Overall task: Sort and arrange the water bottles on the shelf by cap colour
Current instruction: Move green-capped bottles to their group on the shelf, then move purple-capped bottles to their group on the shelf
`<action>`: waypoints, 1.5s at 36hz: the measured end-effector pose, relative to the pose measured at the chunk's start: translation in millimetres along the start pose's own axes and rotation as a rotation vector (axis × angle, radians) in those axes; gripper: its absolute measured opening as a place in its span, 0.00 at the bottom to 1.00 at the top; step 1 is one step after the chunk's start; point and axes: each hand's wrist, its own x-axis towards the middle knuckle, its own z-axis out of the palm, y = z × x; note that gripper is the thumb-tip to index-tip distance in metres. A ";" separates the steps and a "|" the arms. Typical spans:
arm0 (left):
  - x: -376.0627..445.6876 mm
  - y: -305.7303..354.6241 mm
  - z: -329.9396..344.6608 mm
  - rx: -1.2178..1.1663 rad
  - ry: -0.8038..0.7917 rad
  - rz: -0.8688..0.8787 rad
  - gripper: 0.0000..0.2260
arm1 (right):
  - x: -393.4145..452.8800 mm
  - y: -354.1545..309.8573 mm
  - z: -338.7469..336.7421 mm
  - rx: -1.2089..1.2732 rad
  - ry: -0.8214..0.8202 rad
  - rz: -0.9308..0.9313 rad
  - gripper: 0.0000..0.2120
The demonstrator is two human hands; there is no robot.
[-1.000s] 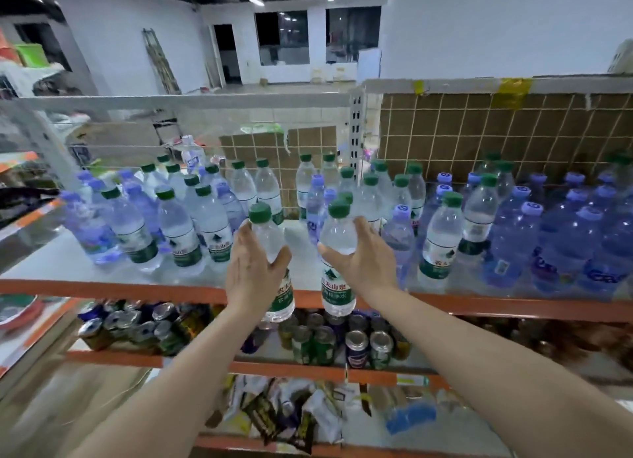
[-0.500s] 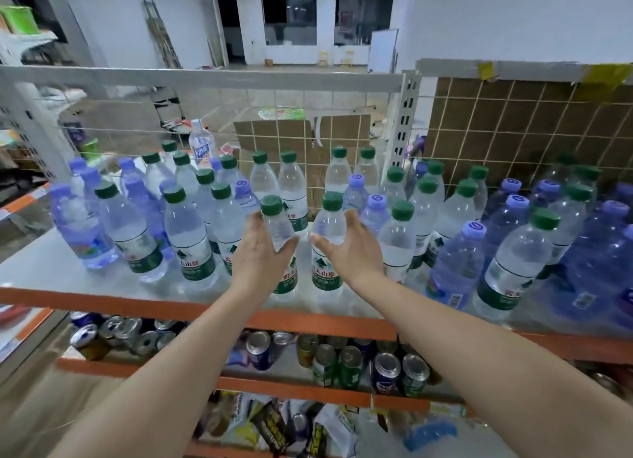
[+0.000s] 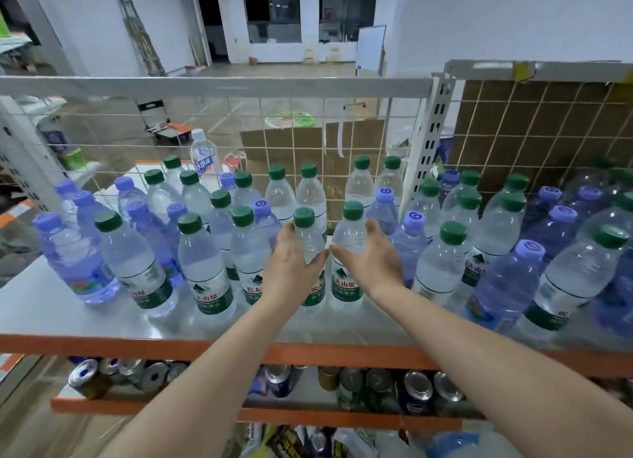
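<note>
2 green-capped bottles gripped, 1 in each hand, on the shelf (image 3: 51, 307).

The left hand (image 3: 291, 272) curls round 1 green-cap bottle (image 3: 310, 241), the right hand (image 3: 373, 262) round another (image 3: 349, 238), side by side at 12 o'clock. Green caps cluster toward 10 o'clock and purple-cap bottles (image 3: 507, 286) toward 3 o'clock, though both mix; next, probably, both go beside the green group.

I see my left hand (image 3: 291, 265) wrapped around a green-capped bottle (image 3: 308, 248) standing on the shelf (image 3: 51, 307), and my right hand (image 3: 371, 262) curled around a second green-capped bottle (image 3: 347, 252) just beside it, the two labels almost touching. Left of that held pair stand more green caps mixed with purple-capped bottles (image 3: 73, 255); right of the pair the purple ones thicken. Below the pair, cans (image 3: 416, 391) fill a lower shelf.
</note>
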 end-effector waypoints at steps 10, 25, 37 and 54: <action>9.2 -11.4 -3.5 0.003 -0.120 0.092 0.33 | -9.9 -14.0 5.7 0.010 0.020 0.094 0.34; 12.7 -14.5 -26.6 -0.067 -0.292 0.155 0.29 | -28.0 -29.3 5.2 0.084 0.130 0.164 0.31; 1.1 -19.5 -43.5 -0.097 -0.286 0.175 0.26 | -49.1 -31.4 1.3 -0.032 0.315 0.191 0.10; -22.8 -43.5 -97.9 -0.015 -0.033 0.162 0.06 | -51.6 -100.3 27.2 0.095 0.374 -0.191 0.04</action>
